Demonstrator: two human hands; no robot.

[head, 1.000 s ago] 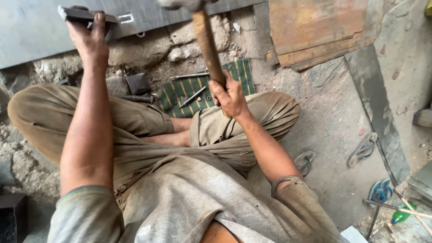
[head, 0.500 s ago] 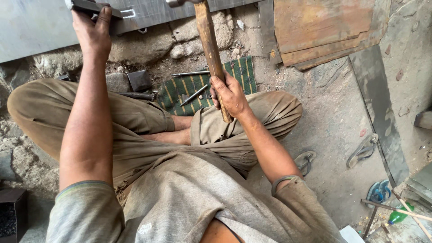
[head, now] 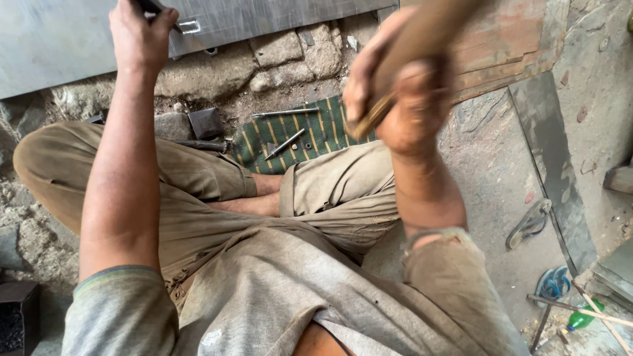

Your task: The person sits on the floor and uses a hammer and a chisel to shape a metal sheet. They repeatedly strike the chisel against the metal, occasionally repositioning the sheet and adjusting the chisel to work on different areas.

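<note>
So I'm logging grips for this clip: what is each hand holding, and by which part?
The right hand grips a brown wooden handle near its lower end. The left hand clasps a dark metal tool against the grey metal sheet.

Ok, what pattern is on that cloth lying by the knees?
Dark green with thin yellow stripes on the cloth; two metal rods lie on it. Head view shows it.

Hammer handle (head: 422, 46) motion-blurred, head cut off at top edge; tool in left hand (head: 142, 36) mostly hidden.
</note>
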